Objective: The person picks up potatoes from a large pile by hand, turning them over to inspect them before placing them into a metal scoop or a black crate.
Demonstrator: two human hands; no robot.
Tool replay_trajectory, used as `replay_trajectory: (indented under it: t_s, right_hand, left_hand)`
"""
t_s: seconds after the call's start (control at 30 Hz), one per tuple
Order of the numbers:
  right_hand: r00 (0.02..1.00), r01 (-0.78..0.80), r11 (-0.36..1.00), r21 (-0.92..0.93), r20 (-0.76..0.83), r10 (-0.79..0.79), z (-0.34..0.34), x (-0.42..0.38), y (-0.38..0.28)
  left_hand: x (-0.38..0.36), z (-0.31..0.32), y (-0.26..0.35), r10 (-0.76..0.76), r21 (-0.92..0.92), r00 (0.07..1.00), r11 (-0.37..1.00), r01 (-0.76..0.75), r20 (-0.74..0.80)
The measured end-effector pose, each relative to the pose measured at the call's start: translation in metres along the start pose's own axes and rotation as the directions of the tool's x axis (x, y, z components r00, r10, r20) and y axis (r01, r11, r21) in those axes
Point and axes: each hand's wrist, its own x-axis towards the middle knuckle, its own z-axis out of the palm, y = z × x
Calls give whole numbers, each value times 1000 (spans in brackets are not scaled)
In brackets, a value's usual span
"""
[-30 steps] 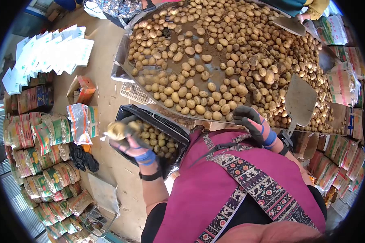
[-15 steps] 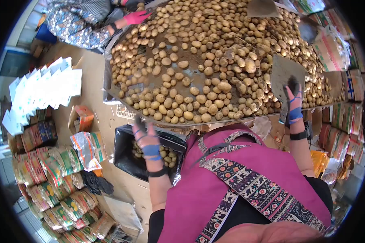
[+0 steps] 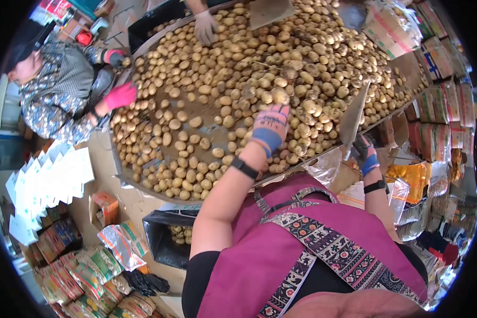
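A big tray (image 3: 123, 175) is heaped with small yellow potatoes (image 3: 206, 106). My left hand (image 3: 270, 126), in a grey and blue glove, reaches out over the pile, its fingers laid flat on the potatoes near the middle. At the tray's right edge my right hand (image 3: 365, 156) grips the handle of a metal scoop (image 3: 352, 119), whose blade stands on edge against the potatoes. Below the tray's near edge a black crate (image 3: 159, 241) holds a few potatoes.
A co-worker in pink gloves (image 3: 119, 95) picks at the tray's left side; another person's gloved hand (image 3: 204, 26) works at the far edge. Printed bags (image 3: 434, 132) line the right, packed bags (image 3: 90, 275) the lower left, white sheets (image 3: 47, 180) the left.
My left hand has left the black crate and stretched out onto the potato pile. My right hand went to the scoop, took its handle and tipped the blade on edge. The view has swung left.
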Motion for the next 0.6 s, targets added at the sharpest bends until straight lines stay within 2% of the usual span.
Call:
replay_trajectory:
  t_s: [0.07, 0.1, 0.17, 0.2, 0.27, 0.3, 0.33, 0.4, 0.43, 0.5, 0.53, 0.6]
  right_hand:
    - [930, 329, 895, -302, 270, -250, -37, 27, 42]
    - [929, 332, 896, -296, 269, -256, -37, 29, 40]
    - [932, 341, 917, -209, 201, -301, -10, 19, 50]
    - [933, 340, 919, -202, 193, -303, 6, 9, 45]
    - [993, 99, 982, -162, -44, -107, 28, -9, 25]
    - [995, 84, 969, -231, -30, -93, 25, -20, 37]
    - [996, 74, 974, -213, -41, -85, 21, -20, 29]
    - [996, 84, 944, -319, 37, -76, 19, -28, 20]
    - [997, 83, 949, -306, 33, -77, 15, -28, 20]
    - [991, 45, 995, 90, 119, -56, 0, -31, 20]
    - [992, 55, 993, 100, 104, -66, -4, -49, 25]
    - [948, 292, 948, -125, 166, -270, -21, -64, 16]
  left_hand:
    - [45, 25, -25, 47, 159, 999, 986, -50, 25]
    - [62, 29, -22, 52, 164, 998, 985, -56, 23]
    - [83, 33, -24, -65, 243, 984, 970, 23, 165]
    - [88, 43, -27, -64, 285, 982, 959, 11, 177]
    - [84, 52, -24, -83, 358, 984, 934, 23, 155]
    - [69, 25, -25, -124, 336, 951, 942, 23, 282]
    - [70, 31, -26, -113, 392, 960, 920, 4, 255]
    - [61, 32, -34, -204, 334, 930, 938, 96, 306]
    - [56, 28, -38, -228, 320, 920, 939, 122, 318]
    - [49, 35, -55, -284, 293, 888, 939, 181, 361]
    - [31, 22, -59, -250, 221, 906, 958, 181, 342]
    - [22, 30, -61, -256, 191, 916, 960, 204, 309]
